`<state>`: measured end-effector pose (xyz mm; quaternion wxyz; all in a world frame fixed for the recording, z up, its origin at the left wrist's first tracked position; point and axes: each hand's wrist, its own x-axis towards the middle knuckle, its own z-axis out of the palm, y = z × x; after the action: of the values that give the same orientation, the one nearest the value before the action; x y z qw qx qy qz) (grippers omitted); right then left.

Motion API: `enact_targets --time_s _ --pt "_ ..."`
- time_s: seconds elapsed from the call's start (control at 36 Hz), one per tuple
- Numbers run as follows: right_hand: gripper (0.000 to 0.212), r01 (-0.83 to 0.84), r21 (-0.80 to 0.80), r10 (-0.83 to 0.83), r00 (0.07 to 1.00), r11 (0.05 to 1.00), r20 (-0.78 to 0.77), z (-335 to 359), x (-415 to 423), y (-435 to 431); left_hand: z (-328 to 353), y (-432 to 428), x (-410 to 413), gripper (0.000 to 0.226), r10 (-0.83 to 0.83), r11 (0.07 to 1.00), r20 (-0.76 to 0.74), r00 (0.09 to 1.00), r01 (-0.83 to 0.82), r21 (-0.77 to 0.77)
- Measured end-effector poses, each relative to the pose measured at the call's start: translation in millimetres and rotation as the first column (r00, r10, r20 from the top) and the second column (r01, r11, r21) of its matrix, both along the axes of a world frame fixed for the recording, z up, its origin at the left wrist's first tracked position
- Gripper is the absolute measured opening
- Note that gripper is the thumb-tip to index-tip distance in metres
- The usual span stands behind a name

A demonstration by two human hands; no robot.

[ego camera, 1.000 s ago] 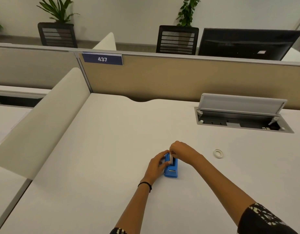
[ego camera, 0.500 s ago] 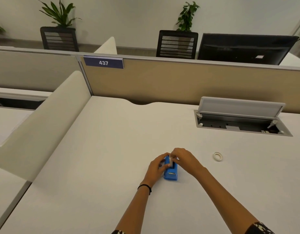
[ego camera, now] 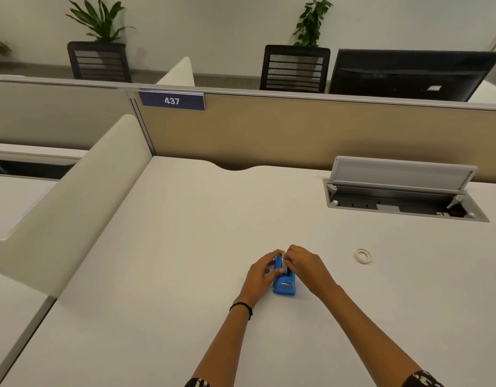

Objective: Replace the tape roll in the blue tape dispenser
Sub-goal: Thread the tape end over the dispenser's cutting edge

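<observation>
The blue tape dispenser point(ego camera: 284, 286) stands on the white desk point(ego camera: 185, 247), its cutter end toward me. My left hand point(ego camera: 259, 273) wraps its left side and holds it. My right hand point(ego camera: 305, 265) covers the far right part, fingertips pinching a pale tape roll point(ego camera: 283, 264) that sits in the dispenser's top slot. Only a sliver of that roll shows between my fingers. A second small tape ring point(ego camera: 363, 256) lies flat on the desk, well to the right of both hands.
An open cable tray with a raised lid point(ego camera: 403, 191) is sunk into the desk at the back right. A curved white divider point(ego camera: 73, 202) runs along the left. A beige partition point(ego camera: 297, 135) closes the back.
Both hands stay on the dispenser. The view has shifted slightly; my right fingers have settled lower over the roll in the slot.
</observation>
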<state>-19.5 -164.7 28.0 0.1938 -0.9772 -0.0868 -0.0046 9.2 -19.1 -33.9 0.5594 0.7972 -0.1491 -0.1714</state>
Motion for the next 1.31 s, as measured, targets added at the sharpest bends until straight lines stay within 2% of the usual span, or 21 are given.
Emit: enact_targets --time_s 0.11,0.17,0.25,0.36,0.47,0.56,0.69,0.81,0.92,0.97,1.03,1.14,1.19,1.31 --pt "0.036 -0.084 -0.160 0.082 0.996 0.984 -0.021 -1 -2 2 -1 0 -1 0.047 0.014 1.000 -0.003 1.000 -0.014 0.006" --pt "0.045 -0.086 -0.153 0.084 0.996 0.984 -0.021 -4 -1 2 0 -1 -1 0.046 0.013 1.000 -0.002 1.000 -0.013 0.008" --pt "0.033 -0.078 -0.065 0.077 0.997 0.995 -0.019 -6 0 2 0 0 0 0.043 0.005 1.000 0.005 1.000 -0.005 0.005" --pt "0.018 0.065 0.095 -0.065 0.998 0.993 -0.002 -7 3 0 2 1 -1 0.039 0.001 1.000 0.005 1.000 -0.001 -0.014" --pt "0.016 0.166 0.245 -0.168 0.986 0.955 -0.014 -2 4 -1 1 0 -1 0.040 0.001 1.000 0.003 1.000 -0.001 -0.022" --pt "0.012 0.144 0.280 -0.138 0.990 0.949 -0.040 -2 2 -4 1 0 -1 0.040 0.001 1.000 0.014 1.000 0.000 -0.015" --pt "0.012 0.089 0.225 -0.086 0.996 0.970 -0.024 -4 0 -5 0 0 0 0.041 -0.007 1.000 0.038 0.999 0.007 -0.004" --pt "0.003 -0.012 0.067 0.010 0.999 0.998 0.035 -7 -2 -5 1 0 -1 0.040 -0.005 1.000 0.030 1.000 0.005 -0.003" --pt "0.031 -0.061 -0.094 0.062 0.998 0.994 0.006 -3 -6 -1 1 0 -1 0.040 -0.001 1.000 0.027 1.000 0.001 -0.001" --pt "0.036 -0.061 -0.130 0.062 0.998 0.990 0.007 -3 -5 0 2 0 -1 0.041 0.000 1.000 0.027 1.000 0.000 0.000" --pt "0.036 -0.066 -0.128 0.069 0.998 0.989 0.012 -6 -3 0 2 0 -2 0.042 0.000 1.000 0.025 1.000 0.000 -0.001" --pt "0.019 -0.056 -0.106 0.056 0.998 0.993 -0.005 -16 4 -3 3 0 -1 0.043 -0.004 1.000 0.024 1.000 0.004 -0.008" --pt "0.016 -0.028 -0.084 0.027 1.000 0.996 -0.009 -16 5 -3 4 1 -1 0.042 -0.006 1.000 0.027 1.000 0.007 -0.013" --pt "0.013 0.020 0.083 -0.019 1.000 0.996 -0.012 -10 3 -3 4 1 -1 0.040 -0.005 1.000 0.031 1.000 0.005 -0.014"
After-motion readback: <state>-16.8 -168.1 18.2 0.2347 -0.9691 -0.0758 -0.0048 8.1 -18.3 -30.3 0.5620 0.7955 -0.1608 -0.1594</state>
